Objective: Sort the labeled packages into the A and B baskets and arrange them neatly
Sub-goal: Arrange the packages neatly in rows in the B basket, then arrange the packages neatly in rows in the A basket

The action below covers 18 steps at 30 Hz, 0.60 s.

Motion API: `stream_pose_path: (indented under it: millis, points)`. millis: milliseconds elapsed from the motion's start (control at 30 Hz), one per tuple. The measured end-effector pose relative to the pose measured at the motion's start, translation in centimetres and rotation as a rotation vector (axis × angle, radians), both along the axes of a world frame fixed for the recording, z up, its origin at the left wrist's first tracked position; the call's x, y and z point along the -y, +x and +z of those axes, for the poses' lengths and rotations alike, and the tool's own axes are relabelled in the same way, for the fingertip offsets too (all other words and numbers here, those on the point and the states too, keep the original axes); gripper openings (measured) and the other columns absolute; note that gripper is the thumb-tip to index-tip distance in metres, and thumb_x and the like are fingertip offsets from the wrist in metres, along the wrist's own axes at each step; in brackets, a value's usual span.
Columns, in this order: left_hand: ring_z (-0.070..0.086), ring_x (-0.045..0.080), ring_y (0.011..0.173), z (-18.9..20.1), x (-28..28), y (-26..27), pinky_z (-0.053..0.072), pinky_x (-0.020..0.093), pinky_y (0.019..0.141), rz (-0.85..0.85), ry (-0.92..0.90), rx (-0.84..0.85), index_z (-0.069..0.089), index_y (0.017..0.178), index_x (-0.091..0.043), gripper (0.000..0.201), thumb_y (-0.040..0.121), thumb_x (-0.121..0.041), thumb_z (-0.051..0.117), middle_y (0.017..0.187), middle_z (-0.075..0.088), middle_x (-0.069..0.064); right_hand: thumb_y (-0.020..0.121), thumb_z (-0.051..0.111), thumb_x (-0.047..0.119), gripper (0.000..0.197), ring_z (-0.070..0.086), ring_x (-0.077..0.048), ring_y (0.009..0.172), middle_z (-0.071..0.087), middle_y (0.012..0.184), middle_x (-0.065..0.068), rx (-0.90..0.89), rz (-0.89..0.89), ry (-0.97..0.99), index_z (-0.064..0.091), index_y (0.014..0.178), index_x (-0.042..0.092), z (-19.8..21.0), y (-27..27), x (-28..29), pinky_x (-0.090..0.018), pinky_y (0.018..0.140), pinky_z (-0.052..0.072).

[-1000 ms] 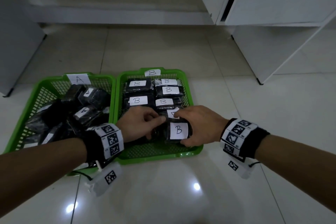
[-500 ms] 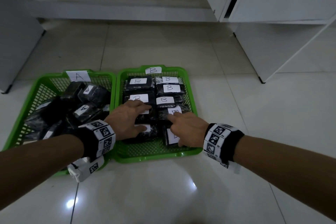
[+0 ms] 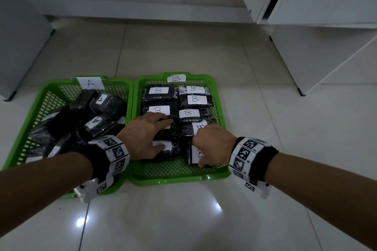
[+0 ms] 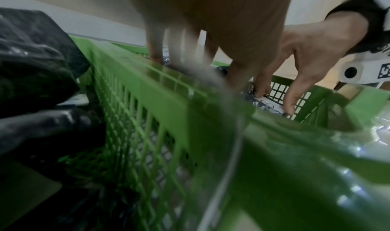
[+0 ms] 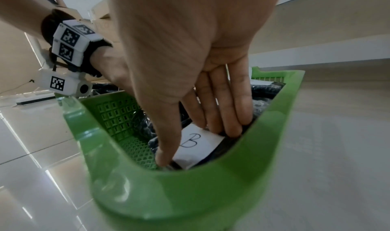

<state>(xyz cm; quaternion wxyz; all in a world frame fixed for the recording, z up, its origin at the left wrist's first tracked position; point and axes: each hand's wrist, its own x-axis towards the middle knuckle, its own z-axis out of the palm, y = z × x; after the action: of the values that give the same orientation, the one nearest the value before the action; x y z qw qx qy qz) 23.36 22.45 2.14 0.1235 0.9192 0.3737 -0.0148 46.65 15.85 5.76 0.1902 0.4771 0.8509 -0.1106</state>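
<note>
Two green baskets stand side by side on the floor. Basket A (image 3: 61, 85) on the left holds a loose pile of black packages (image 3: 95, 124), some with A labels. Basket B (image 3: 179, 179) holds black B-labelled packages (image 3: 194, 100) in two rows. My left hand (image 3: 149, 134) lies flat with straight fingers on the left row, its thumb by the nearest label. My right hand (image 3: 212, 144) presses on the nearest right package (image 5: 196, 144), with straight fingers on its far part and the thumb at its near edge. The left wrist view is blurred.
A white cabinet (image 3: 326, 47) stands at the back right and a grey unit (image 3: 20, 36) at the back left. A low step (image 3: 142, 8) runs along the back. Glossy tiled floor (image 3: 183, 220) surrounds the baskets. A bare strip of basket B's bottom (image 3: 173, 169) shows at its near end.
The B package that both hands held up at the basket's near end now lies flat in the right row. My left hand has moved onto the left row and spread out.
</note>
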Motion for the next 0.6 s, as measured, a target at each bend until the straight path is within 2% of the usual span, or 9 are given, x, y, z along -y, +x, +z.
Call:
stream_pose_path:
  millis: [100, 167, 300, 400, 500, 533, 600]
  points:
    - [0.038, 0.02, 0.137, 0.2, 0.2, 0.2, 0.039, 0.041, 0.111, -0.047, 0.018, -0.003, 0.033, 0.151, -0.026, 0.087, 0.077, -0.062, 0.063, 0.151, 0.036, -0.001, 0.079, 0.079, 0.045, 0.041, 0.062, -0.024, 0.084, 0.067, 0.093, -0.005, -0.039, 0.035, 0.0, 0.066, 0.096, 0.01, -0.3, -0.1, -0.1, -0.03, 0.072, 0.034]
    - [0.034, 0.021, 0.139, 0.1, 0.2, 0.5, 0.036, 0.04, 0.113, -0.085, 0.016, -0.056, 0.03, 0.153, -0.025, 0.086, 0.081, -0.058, 0.065, 0.155, 0.031, 0.0, 0.084, 0.074, 0.036, 0.03, 0.064, -0.026, 0.086, 0.066, 0.095, -0.007, -0.046, 0.051, -0.002, 0.066, 0.094, 0.009, -0.6, -0.1, 0.0, -0.03, 0.07, 0.036]
    - [0.035, 0.026, 0.139, -0.3, 0.2, 0.7, 0.038, 0.041, 0.113, -0.154, 0.05, -0.106, 0.031, 0.153, -0.018, 0.084, 0.084, -0.05, 0.066, 0.157, 0.031, 0.006, 0.086, 0.068, 0.023, 0.019, 0.065, -0.029, 0.084, 0.066, 0.096, -0.01, -0.045, 0.054, -0.017, 0.068, 0.09, 0.005, -0.8, -0.3, 0.6, -0.035, 0.072, 0.052]
    - [0.033, 0.024, 0.141, 0.0, 0.1, 0.8, 0.037, 0.039, 0.113, -0.157, 0.059, -0.122, 0.029, 0.154, -0.019, 0.084, 0.086, -0.054, 0.061, 0.158, 0.028, 0.004, 0.084, 0.072, 0.031, 0.025, 0.062, -0.027, 0.074, 0.065, 0.085, -0.008, -0.07, 0.033, -0.011, 0.068, 0.084, 0.006, -0.5, -0.3, 0.2, -0.033, 0.067, 0.05]
    - [0.039, 0.022, 0.137, 0.8, 0.3, 0.9, 0.043, 0.041, 0.109, -0.116, 0.06, -0.08, 0.036, 0.15, -0.021, 0.079, 0.084, -0.062, 0.053, 0.154, 0.033, 0.002, 0.08, 0.075, 0.045, 0.038, 0.047, -0.017, 0.053, 0.052, 0.06, 0.002, -0.164, -0.047, 0.022, 0.06, 0.065, 0.013, 0.8, -0.5, -1.0, -0.027, 0.053, 0.034]
    - [0.041, 0.022, 0.135, 1.0, 0.4, 1.1, 0.045, 0.041, 0.106, -0.098, 0.057, -0.062, 0.04, 0.147, -0.021, 0.076, 0.084, -0.062, 0.051, 0.152, 0.035, 0.002, 0.08, 0.076, 0.048, 0.04, 0.044, -0.014, 0.051, 0.049, 0.056, 0.005, -0.197, -0.083, 0.037, 0.058, 0.063, 0.017, 1.2, -0.7, -1.4, -0.026, 0.05, 0.031]
    - [0.045, 0.023, 0.131, 1.6, 0.5, 1.4, 0.047, 0.041, 0.102, -0.062, 0.058, -0.028, 0.048, 0.141, -0.02, 0.067, 0.085, -0.058, 0.05, 0.148, 0.039, 0.001, 0.078, 0.077, 0.051, 0.035, 0.049, -0.014, 0.056, 0.051, 0.059, 0.006, -0.245, -0.147, 0.074, 0.064, 0.068, 0.02, 2.0, -1.2, -2.3, -0.026, 0.053, 0.035]
